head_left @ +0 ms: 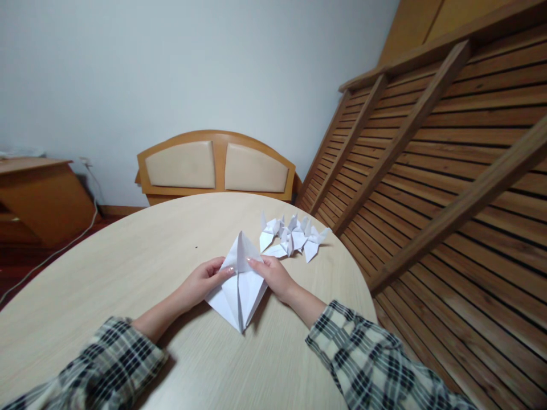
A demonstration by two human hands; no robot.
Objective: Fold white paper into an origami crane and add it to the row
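Near on the pale round wooden table (pixel 128 267), left hand (pixel 208 280) and right hand (pixel 273 276) grip flaps of the white kite-shaped folded paper (pixel 239 296); pressing both evenly toward its centre crease seems best (small white paper figures (pixel 294 239) lie beyond).

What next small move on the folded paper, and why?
Probably press the upper flap flat along the centre crease: the left hand and right hand hold the folded paper at mid-height, and its top point seems lifted off the table.
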